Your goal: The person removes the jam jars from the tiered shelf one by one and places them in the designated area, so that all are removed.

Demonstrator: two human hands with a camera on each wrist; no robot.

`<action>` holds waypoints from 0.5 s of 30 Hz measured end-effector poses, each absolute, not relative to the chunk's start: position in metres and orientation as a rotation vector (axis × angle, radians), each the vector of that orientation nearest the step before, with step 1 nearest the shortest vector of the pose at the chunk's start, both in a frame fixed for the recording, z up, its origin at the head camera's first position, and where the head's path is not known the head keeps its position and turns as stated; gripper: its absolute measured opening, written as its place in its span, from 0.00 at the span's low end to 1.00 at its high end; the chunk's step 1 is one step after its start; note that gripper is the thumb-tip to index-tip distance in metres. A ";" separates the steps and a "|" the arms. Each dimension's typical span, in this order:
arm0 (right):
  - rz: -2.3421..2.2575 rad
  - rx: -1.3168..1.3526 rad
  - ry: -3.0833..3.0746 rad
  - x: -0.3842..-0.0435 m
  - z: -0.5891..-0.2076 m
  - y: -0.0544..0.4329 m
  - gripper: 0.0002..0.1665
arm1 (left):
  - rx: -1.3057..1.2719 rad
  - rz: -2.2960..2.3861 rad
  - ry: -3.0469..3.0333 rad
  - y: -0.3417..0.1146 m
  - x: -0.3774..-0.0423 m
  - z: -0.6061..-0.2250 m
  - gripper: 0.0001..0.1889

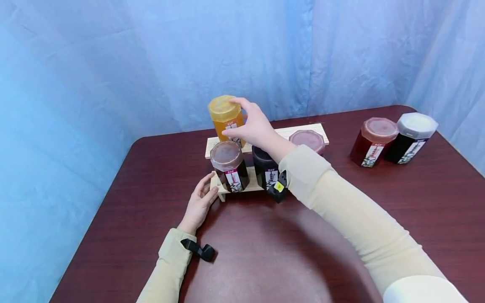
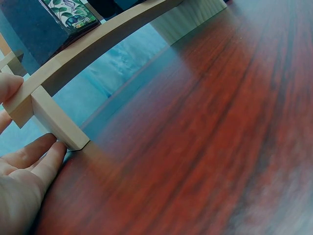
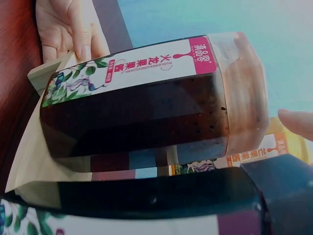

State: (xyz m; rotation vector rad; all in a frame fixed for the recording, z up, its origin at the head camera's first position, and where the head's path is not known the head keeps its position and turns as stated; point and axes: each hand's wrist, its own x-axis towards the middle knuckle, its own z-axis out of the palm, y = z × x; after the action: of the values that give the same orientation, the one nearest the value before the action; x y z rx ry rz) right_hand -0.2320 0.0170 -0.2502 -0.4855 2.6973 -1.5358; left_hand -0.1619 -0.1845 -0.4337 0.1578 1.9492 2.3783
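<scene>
My right hand (image 1: 254, 126) grips a yellow-orange jam jar (image 1: 222, 111), thumb and fingers on opposite sides below its lid, at the left end of the rack's upper shelf. With the left hand (image 1: 198, 206) I hold the left end of the two-step wooden rack (image 1: 251, 180); in the left wrist view its fingertips (image 2: 55, 147) touch the rack's leg (image 2: 58, 117). A dark red jam jar (image 3: 132, 122) stands on the lower step, in front of the yellow one. Right of it is a dark purple jar (image 1: 261, 166), partly hidden by my right wrist.
A jar with a pinkish-purple lid (image 1: 307, 139) sits at the rack's right end, partly behind my sleeve. Farther right on the dark wood table (image 1: 242, 244) stand a red jar (image 1: 369, 145) and a black jar with a white lid (image 1: 411, 139). A blue curtain (image 1: 227, 54) hangs behind.
</scene>
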 end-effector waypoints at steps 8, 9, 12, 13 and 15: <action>-1.545 -0.466 2.673 -0.239 -0.252 0.011 0.49 | 0.126 2.368 1.948 -0.184 -0.161 -0.432 0.27; -1.545 -0.473 2.669 -0.239 -0.253 0.011 0.50 | 0.125 2.368 1.947 -0.184 -0.161 -0.432 0.27; -1.542 -0.490 2.663 -0.240 -0.254 0.009 0.52 | 0.129 2.372 1.948 -0.185 -0.162 -0.431 0.27; -1.532 -0.488 2.665 -0.241 -0.253 0.008 0.53 | 0.129 2.374 1.948 -0.185 -0.162 -0.431 0.27; -1.514 -0.487 2.676 -0.241 -0.254 0.007 0.54 | 0.124 2.378 1.946 -0.186 -0.163 -0.431 0.27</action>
State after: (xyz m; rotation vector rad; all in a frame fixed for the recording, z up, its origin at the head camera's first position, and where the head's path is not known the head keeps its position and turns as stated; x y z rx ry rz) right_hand -0.2414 0.0072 -0.2536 -0.4872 2.6760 -1.5140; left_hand -0.1626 -0.1860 -0.4309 0.1240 1.9460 2.3781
